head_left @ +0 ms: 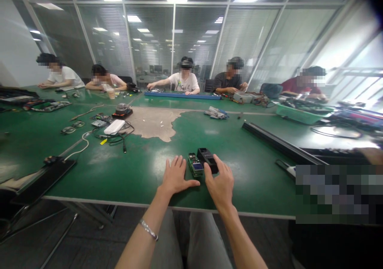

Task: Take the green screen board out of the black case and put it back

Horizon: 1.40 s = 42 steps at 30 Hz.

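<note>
Left hand (176,177): laid flat, fingers spread.
Green board (196,165): seen just beyond left thumb.
Right hand (220,183): fingers set against black box (207,158) (clamping cannot be told).

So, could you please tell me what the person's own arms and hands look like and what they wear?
Both forearms are bare, with no sleeves in view. The left hand and the right hand wear no gloves, and I see no rings. A thin, silver-coloured metal chain bracelet circles the left wrist; the right wrist carries nothing.
</note>
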Motion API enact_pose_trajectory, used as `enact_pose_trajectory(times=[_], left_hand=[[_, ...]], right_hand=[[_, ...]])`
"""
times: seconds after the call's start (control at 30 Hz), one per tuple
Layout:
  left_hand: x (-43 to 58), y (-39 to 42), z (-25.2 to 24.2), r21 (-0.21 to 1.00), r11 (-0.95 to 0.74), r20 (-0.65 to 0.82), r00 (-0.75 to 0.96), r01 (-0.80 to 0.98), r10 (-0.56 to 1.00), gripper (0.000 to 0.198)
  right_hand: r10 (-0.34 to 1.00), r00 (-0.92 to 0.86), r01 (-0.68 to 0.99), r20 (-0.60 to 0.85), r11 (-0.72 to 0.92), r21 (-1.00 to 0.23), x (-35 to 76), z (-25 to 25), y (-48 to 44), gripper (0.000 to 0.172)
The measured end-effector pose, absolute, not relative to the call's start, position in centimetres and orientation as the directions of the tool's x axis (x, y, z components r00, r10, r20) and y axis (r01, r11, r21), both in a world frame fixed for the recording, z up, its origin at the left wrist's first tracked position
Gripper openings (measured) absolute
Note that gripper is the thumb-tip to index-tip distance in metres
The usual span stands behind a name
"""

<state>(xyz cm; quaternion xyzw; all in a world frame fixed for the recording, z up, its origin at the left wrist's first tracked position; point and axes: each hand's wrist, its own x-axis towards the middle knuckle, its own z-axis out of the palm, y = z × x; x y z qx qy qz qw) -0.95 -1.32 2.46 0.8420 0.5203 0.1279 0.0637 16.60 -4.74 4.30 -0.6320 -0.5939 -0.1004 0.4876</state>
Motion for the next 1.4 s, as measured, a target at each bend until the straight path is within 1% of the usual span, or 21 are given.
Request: enact_pose_trajectory(times=[0.07, 0.13, 0.23, 0.33, 0.57, 0.8, 1.0, 1.2, 1.4], left_hand=[[-1.0, -1.3, 2.5, 0.241, -0.454, 0.15, 0.429, 0.858, 0.891, 0.108], [-1.1, -1.3, 2.4, 0.242, -0.454, 0.147, 0.43, 0.858, 0.891, 0.105], [-1.1, -1.2, 2.2, 0.239, -0.457, 0.146, 0.433, 0.857, 0.889, 0.103], [-1.0, -1.1, 2.0, 0.232, -0.457, 0.161, 0.429, 0.859, 0.889, 0.102], [-0.8, -1.1, 2.1, 0.222, -0.448, 0.157, 0.422, 0.866, 0.893, 0.102], [-0.8, -1.3, 2.4, 0.218, -0.424, 0.135, 0.403, 0.879, 0.905, 0.092], [-0.7, -1.3, 2.6, 0.211, -0.425, 0.126, 0.406, 0.88, 0.905, 0.087], [-0.7, -1.4, 2.6, 0.208, -0.43, 0.144, 0.408, 0.878, 0.902, 0.083], [-0.7, -1.3, 2.5, 0.22, -0.44, 0.139, 0.418, 0.871, 0.898, 0.085]], right_hand=[[0.624, 0.225, 0.869, 0.749, 0.22, -0.444, 15.8, 4.8, -4.5, 0.046], [0.603, 0.208, 0.875, 0.77, 0.237, -0.422, 15.2, 5.0, -4.3, 0.046], [0.596, 0.24, 0.846, 0.766, 0.258, -0.466, 14.5, 4.9, -3.9, 0.047], [0.629, 0.249, 0.819, 0.736, 0.269, -0.507, 13.9, 4.4, -4.0, 0.047], [0.651, 0.238, 0.818, 0.721, 0.266, -0.51, 13.3, 3.6, -4.6, 0.046], [0.685, 0.197, 0.848, 0.701, 0.241, -0.473, 12.8, 3.4, -4.6, 0.047], [0.715, 0.197, 0.845, 0.671, 0.224, -0.485, 12.5, 2.3, -5.1, 0.046], [0.749, 0.246, 0.841, 0.616, 0.151, -0.519, 12.8, 1.6, -5.2, 0.054], [0.786, 0.206, 0.837, 0.583, 0.167, -0.521, 13.3, 1.1, -4.5, 0.067]])
